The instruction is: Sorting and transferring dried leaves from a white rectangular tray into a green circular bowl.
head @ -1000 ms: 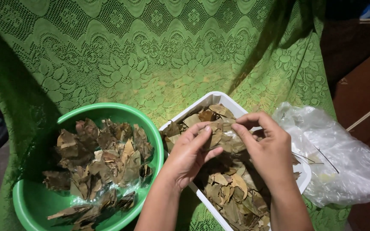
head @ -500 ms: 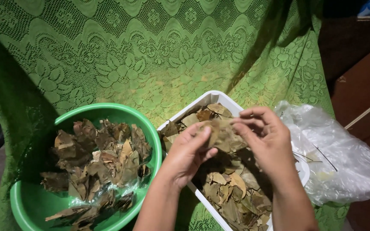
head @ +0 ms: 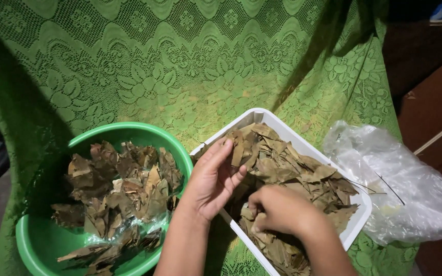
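Note:
A white rectangular tray [head: 256,116] holds a heap of dried brown leaves [head: 292,168]. My left hand [head: 213,179] rests at the tray's left rim and pinches a dried leaf [head: 238,150] between thumb and fingers. My right hand [head: 277,208] is down in the near part of the heap, fingers curled into the leaves; what it grips is hidden. To the left, a green round basin [head: 144,132] contains more dried leaves, some in small clear packets [head: 124,194].
A green lace cloth [head: 180,61] covers the surface under everything. A crumpled clear plastic bag [head: 405,189] lies right of the tray. Dark brown wooden furniture [head: 436,102] is at the far right, and dark floor at the left edge.
Both hands held one leaf bundle above the tray before. My right hand has let go and dropped into the near leaves; my left hand keeps a leaf at the rim.

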